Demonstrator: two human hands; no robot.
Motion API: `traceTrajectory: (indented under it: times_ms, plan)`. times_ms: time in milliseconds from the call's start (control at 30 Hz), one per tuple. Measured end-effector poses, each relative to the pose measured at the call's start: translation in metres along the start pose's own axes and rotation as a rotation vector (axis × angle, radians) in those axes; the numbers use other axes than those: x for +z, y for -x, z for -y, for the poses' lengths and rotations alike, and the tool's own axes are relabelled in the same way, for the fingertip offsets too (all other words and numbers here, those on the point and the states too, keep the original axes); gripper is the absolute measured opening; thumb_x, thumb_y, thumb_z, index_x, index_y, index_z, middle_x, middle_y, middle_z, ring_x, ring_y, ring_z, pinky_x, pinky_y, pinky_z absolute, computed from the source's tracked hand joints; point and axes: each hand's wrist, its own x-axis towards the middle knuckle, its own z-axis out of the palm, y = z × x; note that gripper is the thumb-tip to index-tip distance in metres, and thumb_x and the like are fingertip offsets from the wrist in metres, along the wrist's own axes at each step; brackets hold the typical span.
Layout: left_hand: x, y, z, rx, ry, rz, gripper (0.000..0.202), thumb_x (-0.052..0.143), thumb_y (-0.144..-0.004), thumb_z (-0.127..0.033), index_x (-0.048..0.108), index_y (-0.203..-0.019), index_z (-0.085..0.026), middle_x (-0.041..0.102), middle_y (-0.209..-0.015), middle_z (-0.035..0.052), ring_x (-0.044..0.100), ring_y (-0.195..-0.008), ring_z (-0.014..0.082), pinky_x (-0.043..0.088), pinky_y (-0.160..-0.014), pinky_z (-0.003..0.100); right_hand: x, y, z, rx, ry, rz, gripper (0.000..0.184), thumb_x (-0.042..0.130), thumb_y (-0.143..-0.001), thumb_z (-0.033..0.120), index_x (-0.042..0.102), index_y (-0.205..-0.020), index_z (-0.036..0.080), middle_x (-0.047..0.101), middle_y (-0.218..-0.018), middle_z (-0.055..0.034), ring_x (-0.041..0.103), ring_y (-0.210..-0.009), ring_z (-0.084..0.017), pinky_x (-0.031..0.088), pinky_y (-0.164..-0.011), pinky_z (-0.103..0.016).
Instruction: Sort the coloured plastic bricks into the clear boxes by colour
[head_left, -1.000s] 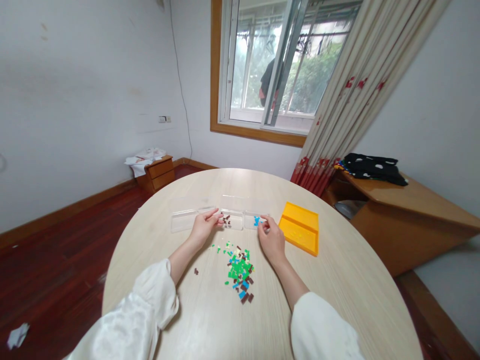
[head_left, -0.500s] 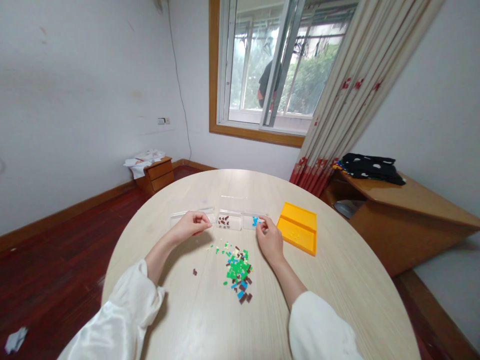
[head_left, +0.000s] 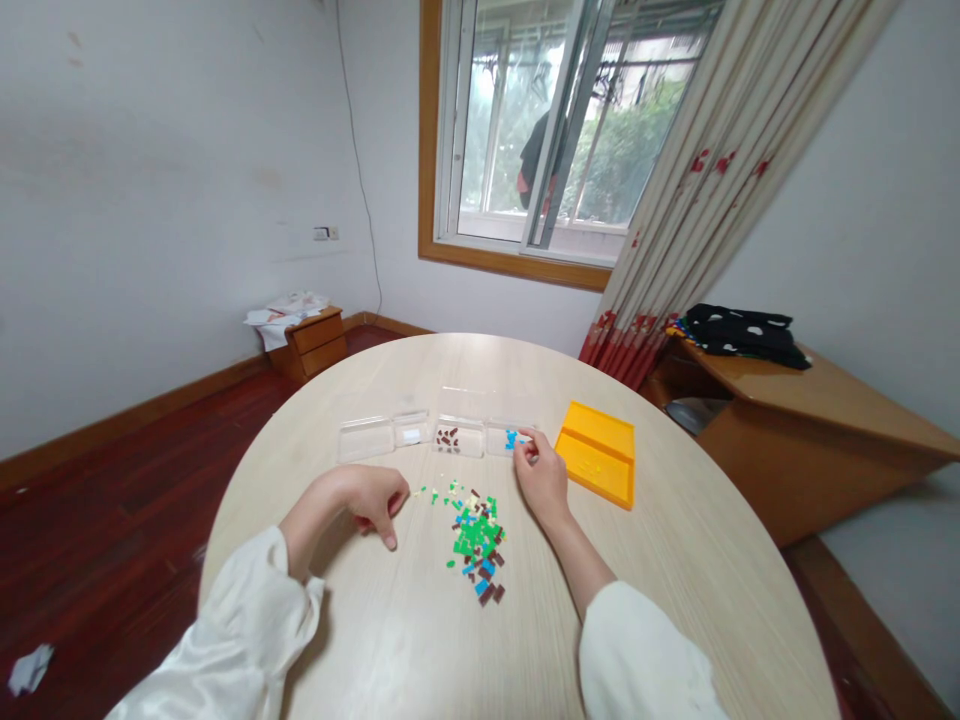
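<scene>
My left hand (head_left: 365,497) is curled knuckles-up on the round pale table (head_left: 675,560), its fingertips pressed down just left of a heap of small green, blue, brown and cream bricks (head_left: 475,540). Whatever lies under those fingertips is hidden. My right hand (head_left: 541,478) rests at the right end of a row of clear little boxes, fingers pinched over the box with blue pieces (head_left: 505,438). The box beside it holds brown pieces (head_left: 450,438). The two clear boxes (head_left: 365,438) further left look empty.
A yellow tray (head_left: 600,465) lies right of my right hand. Off the table stand a wooden desk with black spotted cloth (head_left: 742,335), a curtain (head_left: 697,190) and a small cabinet (head_left: 309,342). A person (head_left: 534,150) stands outside the window. Crumpled paper (head_left: 26,668) lies on the floor.
My left hand has drawn back from the clear boxes towards me and come down where a stray brown piece lay. My right hand has stayed at the blue box.
</scene>
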Motion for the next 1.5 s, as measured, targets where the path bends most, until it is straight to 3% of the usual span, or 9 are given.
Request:
traceTrajectory:
  times_ms: [300,533,633,767,967,1200,1400,1500]
  plan:
    - [-0.003,-0.002,0.003,-0.028,-0.053,-0.167,0.035,0.076,-0.048,-0.036,0.046,-0.058,-0.02,0.046,-0.04,-0.0081,0.039,-0.04,0.0114,0.029,-0.046,0.024,-0.001,0.0,0.002,0.014,0.005,0.002,0.031,0.041,-0.081,0.035,0.063,-0.095,0.018,0.06,-0.064,-0.0012,0.055,-0.06,-0.015,0.039,-0.059,-0.024]
    - [-0.005,0.003,0.01,0.095,-0.026,-0.153,0.044,0.078,-0.045,-0.043,0.043,-0.061,-0.02,0.044,-0.051,-0.0082,0.037,-0.048,0.0105,0.027,-0.048,0.023,0.0,0.0,-0.001,0.032,-0.013,0.02,0.03,0.044,-0.079,0.033,0.062,-0.097,0.018,0.06,-0.062,-0.0003,0.056,-0.059,-0.015,0.039,-0.059,-0.025]
    - [-0.004,0.005,0.01,0.139,-0.05,-0.158,0.043,0.079,-0.045,-0.038,0.044,-0.06,-0.02,0.044,-0.056,-0.0078,0.035,-0.051,0.0097,0.027,-0.049,0.023,0.001,0.0,-0.003,0.032,-0.019,0.022,0.03,0.044,-0.078,0.033,0.062,-0.097,0.018,0.06,-0.062,-0.0002,0.056,-0.058,-0.015,0.04,-0.059,-0.025]
    - [-0.002,0.001,0.01,0.104,-0.117,-0.17,0.039,0.078,-0.046,-0.031,0.044,-0.061,-0.019,0.045,-0.058,-0.0075,0.037,-0.052,0.0099,0.027,-0.049,0.022,0.001,-0.001,-0.003,0.028,-0.011,0.021,0.031,0.044,-0.079,0.034,0.063,-0.097,0.018,0.06,-0.062,-0.0005,0.056,-0.058,-0.015,0.039,-0.058,-0.025]
    - [0.0,-0.008,0.009,0.052,-0.18,-0.238,0.038,0.078,-0.049,-0.036,0.046,-0.061,-0.019,0.045,-0.055,-0.0069,0.039,-0.052,0.0109,0.026,-0.048,0.022,0.001,-0.001,-0.002,0.035,-0.022,0.015,0.032,0.042,-0.079,0.036,0.063,-0.096,0.018,0.06,-0.061,-0.0003,0.055,-0.057,-0.015,0.039,-0.058,-0.025]
    - [0.001,-0.007,0.014,0.155,-0.102,-0.189,0.043,0.08,-0.046,-0.039,0.045,-0.062,-0.019,0.044,-0.056,-0.0076,0.036,-0.05,0.0097,0.025,-0.048,0.022,0.0,-0.001,-0.002,0.043,-0.022,0.017,0.032,0.043,-0.08,0.038,0.063,-0.095,0.019,0.059,-0.059,0.0002,0.055,-0.057,-0.015,0.039,-0.058,-0.025]
    - [0.004,-0.011,0.003,0.106,-0.18,-0.252,0.036,0.078,-0.051,-0.031,0.046,-0.062,-0.019,0.043,-0.056,-0.0073,0.037,-0.051,0.0106,0.025,-0.049,0.023,0.001,-0.001,-0.003,0.043,-0.023,0.02,0.031,0.043,-0.079,0.037,0.063,-0.095,0.018,0.058,-0.059,0.0002,0.054,-0.056,-0.015,0.039,-0.058,-0.025]
    - [0.007,-0.015,0.0,0.155,-0.147,-0.286,0.033,0.076,-0.055,-0.031,0.046,-0.062,-0.019,0.044,-0.056,-0.0068,0.038,-0.053,0.011,0.025,-0.049,0.023,0.001,-0.001,-0.003,0.032,-0.025,0.017,0.031,0.043,-0.079,0.036,0.063,-0.094,0.018,0.058,-0.059,0.0003,0.054,-0.055,-0.015,0.04,-0.058,-0.025]
